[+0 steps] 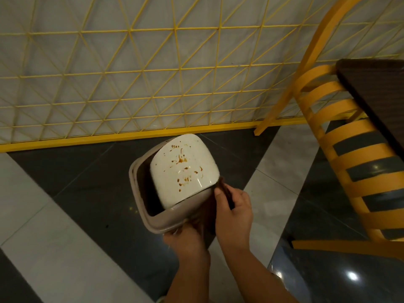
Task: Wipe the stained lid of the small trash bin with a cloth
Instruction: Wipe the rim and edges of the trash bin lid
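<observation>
Single head view, steeply down, probably close above floor (65, 215).

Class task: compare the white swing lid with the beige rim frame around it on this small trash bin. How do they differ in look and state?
The swing lid is glossy white; the rim frame is matte beige. The lid carries brown splatter stains, while the frame shows none that I can see. The lid is tilted, leaving a dark gap on its left side; the frame forms a ring around it. Both have rounded corners and belong to the bin steadied by the left hand, while the right hand brings a dark cloth.
</observation>
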